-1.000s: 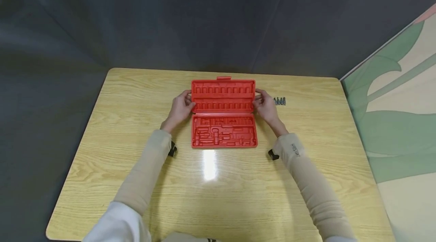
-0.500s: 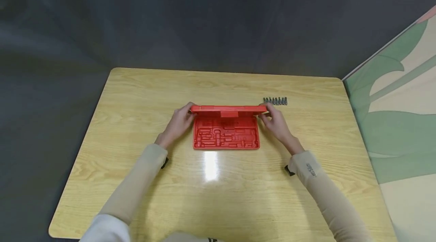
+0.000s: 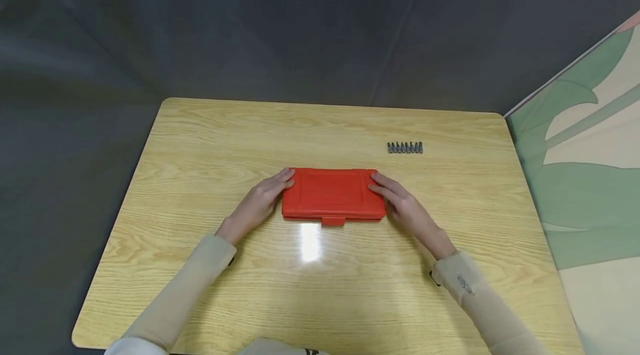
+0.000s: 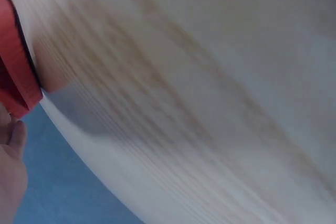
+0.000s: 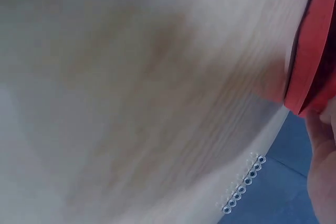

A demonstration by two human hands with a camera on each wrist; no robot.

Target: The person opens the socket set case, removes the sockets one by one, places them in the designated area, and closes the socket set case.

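A red plastic tool case (image 3: pixel 332 194) lies closed and flat on the wooden table (image 3: pixel 200 177), its latch tab (image 3: pixel 332 221) toward me. My left hand (image 3: pixel 265 196) rests against the case's left end with fingers stretched onto the lid. On the right end lies my right hand (image 3: pixel 397 199), fingers also straight on the lid. In the left wrist view a corner of the red case (image 4: pixel 13 77) shows beside my fingers (image 4: pixel 10 171). The right wrist view shows the case's edge (image 5: pixel 310 66) at the right.
A short row of small grey bits (image 3: pixel 405 148) stands on the table behind and to the right of the case, also seen as the bit row (image 5: pixel 242 184) in the right wrist view. A dark curtain hangs behind the table; a green-patterned panel (image 3: pixel 585 177) stands at the right.
The case stood open with its lid upright a second ago. Both hands swung the lid down toward me, and it is now closed with my fingers flat on it.
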